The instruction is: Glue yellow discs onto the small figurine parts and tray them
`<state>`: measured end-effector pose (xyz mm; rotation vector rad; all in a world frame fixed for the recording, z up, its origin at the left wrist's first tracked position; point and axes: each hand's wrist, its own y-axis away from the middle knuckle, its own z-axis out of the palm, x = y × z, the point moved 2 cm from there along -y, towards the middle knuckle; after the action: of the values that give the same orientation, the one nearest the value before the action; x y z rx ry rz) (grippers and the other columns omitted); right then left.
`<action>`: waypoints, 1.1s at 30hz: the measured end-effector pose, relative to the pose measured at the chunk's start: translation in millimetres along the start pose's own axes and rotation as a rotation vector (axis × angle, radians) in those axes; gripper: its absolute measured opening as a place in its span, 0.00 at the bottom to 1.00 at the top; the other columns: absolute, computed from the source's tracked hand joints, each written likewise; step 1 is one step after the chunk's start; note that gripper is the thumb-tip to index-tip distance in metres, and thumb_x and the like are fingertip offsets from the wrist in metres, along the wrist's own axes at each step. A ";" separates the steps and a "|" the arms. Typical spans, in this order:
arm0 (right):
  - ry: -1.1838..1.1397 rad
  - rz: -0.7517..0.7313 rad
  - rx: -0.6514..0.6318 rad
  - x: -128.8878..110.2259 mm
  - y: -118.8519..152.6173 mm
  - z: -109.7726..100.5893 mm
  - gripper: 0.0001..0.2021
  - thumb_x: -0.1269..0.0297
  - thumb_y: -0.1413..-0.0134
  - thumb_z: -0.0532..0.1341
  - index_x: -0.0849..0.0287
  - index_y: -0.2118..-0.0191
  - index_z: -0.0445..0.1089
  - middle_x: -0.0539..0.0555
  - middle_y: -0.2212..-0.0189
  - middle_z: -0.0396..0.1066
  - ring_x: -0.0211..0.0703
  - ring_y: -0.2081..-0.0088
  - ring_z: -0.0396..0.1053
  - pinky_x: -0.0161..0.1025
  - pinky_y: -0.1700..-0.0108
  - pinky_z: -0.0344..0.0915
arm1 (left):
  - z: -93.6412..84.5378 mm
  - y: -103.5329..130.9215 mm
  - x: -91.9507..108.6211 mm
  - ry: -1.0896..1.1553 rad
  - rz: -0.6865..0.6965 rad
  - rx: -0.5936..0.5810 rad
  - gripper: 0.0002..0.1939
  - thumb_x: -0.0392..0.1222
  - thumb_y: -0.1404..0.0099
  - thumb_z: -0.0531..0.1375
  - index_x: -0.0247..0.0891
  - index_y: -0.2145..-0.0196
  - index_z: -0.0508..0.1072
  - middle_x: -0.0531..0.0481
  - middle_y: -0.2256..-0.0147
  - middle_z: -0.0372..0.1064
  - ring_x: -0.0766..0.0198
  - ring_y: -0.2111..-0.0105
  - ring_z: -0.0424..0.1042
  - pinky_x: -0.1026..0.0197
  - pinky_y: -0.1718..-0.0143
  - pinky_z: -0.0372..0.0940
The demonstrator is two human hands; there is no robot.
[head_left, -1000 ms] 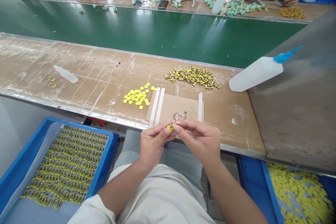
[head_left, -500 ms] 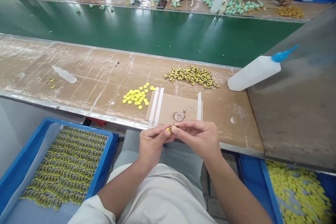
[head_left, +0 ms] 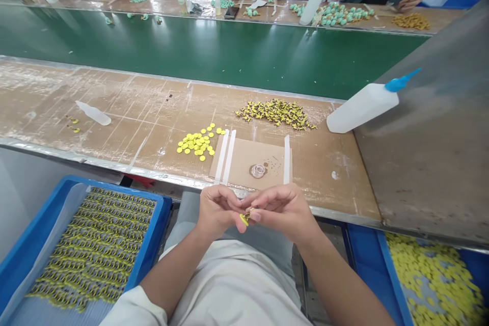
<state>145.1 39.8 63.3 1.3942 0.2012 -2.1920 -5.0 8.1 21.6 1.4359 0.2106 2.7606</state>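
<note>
Just past the bench's front edge, both hands meet over my lap around a small yellow disc [head_left: 244, 220] with a little dark-and-yellow piece [head_left: 249, 212] at it. My left hand [head_left: 218, 214] has its thumb and fingertips closed at the disc. With thumb and forefinger, my right hand [head_left: 284, 212] pinches the dark-and-yellow piece; fingers partly cover the join between the two. Beyond the hands lies a taped cardboard sheet [head_left: 244, 155] with a small clear round dish [head_left: 258, 170]. Loose yellow discs [head_left: 194, 142] lie left of it, and a pile of dark-and-yellow pieces [head_left: 275, 113] behind it.
A white bottle with a blue nozzle [head_left: 362, 108] leans beside a metal panel [head_left: 428, 163] at right. A blue tray [head_left: 166, 214] at lower left carries rows of yellow-and-dark pieces; a blue bin [head_left: 393, 275] at right holds yellow discs. Co-workers sit beyond the green belt [head_left: 191, 51].
Both hands have come slightly lower and nearer to me. The disc is turned so more of its yellow face shows, and the left fingers have lifted and loosened around it.
</note>
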 end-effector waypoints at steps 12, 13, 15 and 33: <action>-0.017 0.063 -0.049 0.4 2.1 2.1 0.09 0.63 0.59 0.78 0.58 0.72 0.81 0.60 0.68 0.78 0.42 0.74 0.75 0.34 0.71 0.75 | -0.4 4.0 2.7 0.025 0.007 -0.043 0.18 0.46 0.64 0.80 0.41 0.79 0.77 0.50 0.81 0.74 0.58 0.83 0.74 0.62 0.83 0.71; -0.017 0.069 -0.048 0.2 2.2 2.5 0.09 0.62 0.60 0.78 0.58 0.72 0.80 0.60 0.68 0.78 0.42 0.74 0.75 0.34 0.71 0.75 | -0.3 4.0 3.0 0.033 0.005 -0.052 0.18 0.45 0.64 0.80 0.41 0.79 0.78 0.50 0.81 0.74 0.58 0.83 0.75 0.62 0.83 0.71; -0.023 0.074 -0.054 -0.1 2.1 3.3 0.10 0.62 0.60 0.78 0.58 0.73 0.80 0.60 0.68 0.78 0.42 0.74 0.75 0.34 0.71 0.75 | -0.2 4.1 3.5 0.051 0.012 -0.069 0.17 0.45 0.64 0.80 0.41 0.78 0.78 0.49 0.81 0.74 0.57 0.82 0.75 0.62 0.83 0.71; 0.075 -0.055 0.072 7.7 7.2 -14.2 0.08 0.62 0.52 0.76 0.57 0.68 0.81 0.58 0.70 0.78 0.44 0.71 0.77 0.35 0.67 0.77 | 1.0 -0.8 -4.3 0.009 -0.038 -0.034 0.22 0.33 0.55 0.77 0.40 0.61 0.81 0.50 0.77 0.78 0.58 0.79 0.78 0.61 0.73 0.75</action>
<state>157.6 36.6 51.2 1.5294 0.1917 -2.2132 -1.8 8.6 18.5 1.3966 0.1882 2.7275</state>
